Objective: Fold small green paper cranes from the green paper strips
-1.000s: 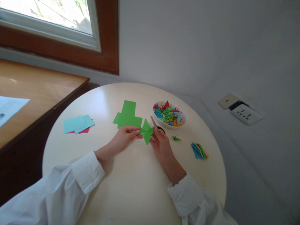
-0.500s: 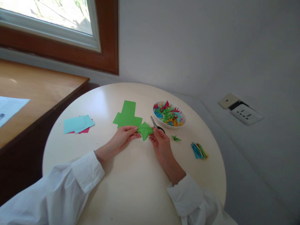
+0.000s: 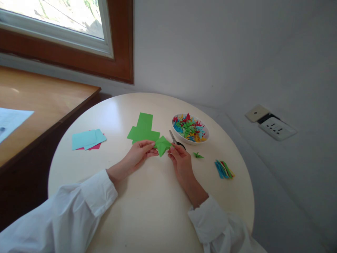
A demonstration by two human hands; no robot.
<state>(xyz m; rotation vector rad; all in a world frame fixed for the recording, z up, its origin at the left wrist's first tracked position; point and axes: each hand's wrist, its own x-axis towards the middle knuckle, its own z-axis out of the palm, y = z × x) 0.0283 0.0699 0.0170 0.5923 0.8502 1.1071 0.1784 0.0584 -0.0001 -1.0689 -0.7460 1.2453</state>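
A partly folded green paper [image 3: 162, 145] sits between my two hands just above the round cream table [image 3: 147, 211]. My left hand [image 3: 139, 154] pinches its left edge with closed fingers. My right hand [image 3: 180, 160] pinches its right edge. Behind the fold lie flat green paper sheets [image 3: 143, 129]. Scissors [image 3: 174, 140] lie just behind my right hand, partly hidden by it.
A white bowl [image 3: 205, 138] of several small coloured paper cranes stands at the back right. A small green crane [image 3: 197, 155] and a bundle of coloured paper strips [image 3: 224, 169] lie to the right. Light blue and red sheets [image 3: 88, 139] lie left. A wooden desk [image 3: 39, 105] adjoins.
The green paper has gone from an open, wide shape to a smaller, collapsed fold between my fingers. Both hands have stayed in nearly the same place.
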